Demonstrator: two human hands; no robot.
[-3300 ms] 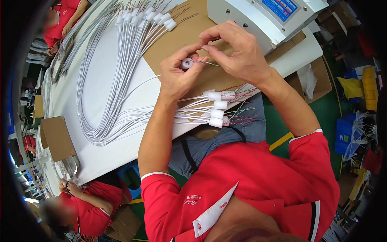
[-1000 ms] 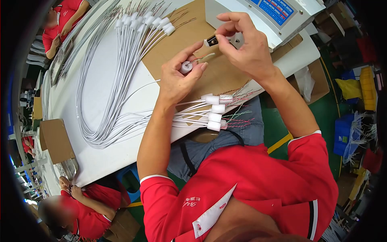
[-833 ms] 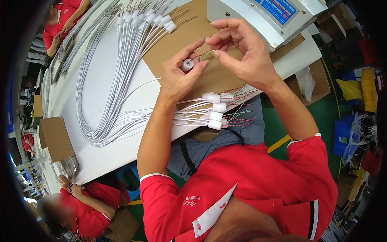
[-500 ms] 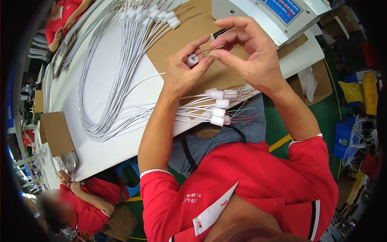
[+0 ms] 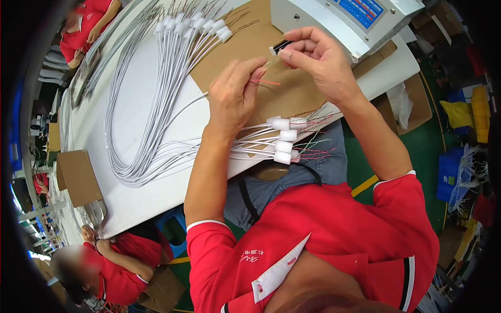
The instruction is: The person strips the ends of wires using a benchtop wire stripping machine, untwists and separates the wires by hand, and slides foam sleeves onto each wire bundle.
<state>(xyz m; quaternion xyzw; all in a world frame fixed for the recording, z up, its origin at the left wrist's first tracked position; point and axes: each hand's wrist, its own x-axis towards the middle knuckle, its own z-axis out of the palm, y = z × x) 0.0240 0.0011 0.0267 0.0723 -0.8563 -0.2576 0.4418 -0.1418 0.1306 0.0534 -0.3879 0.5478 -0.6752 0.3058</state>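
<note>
My left hand is closed around the end of a white cable. A red wire and a darker one stick out past its fingers. The white plug at this cable's end is hidden in the grip. My right hand pinches a thin wire that runs from my left fingertips. Beside the right fingers is a black piece with a white tip; whether the hand touches it I cannot tell. Below lie several cables with white foam-like plugs and twisted red and green wire ends.
A long bundle of white cables curves over the white table, its plugs resting on brown cardboard. A machine with a blue keypad stands at the back right. Co-workers in red sit at the left.
My left hand has turned over, hiding the plug that showed before; the red wire now points right. My right hand has shifted slightly left, its thumb and finger now closed on a thin wire.
</note>
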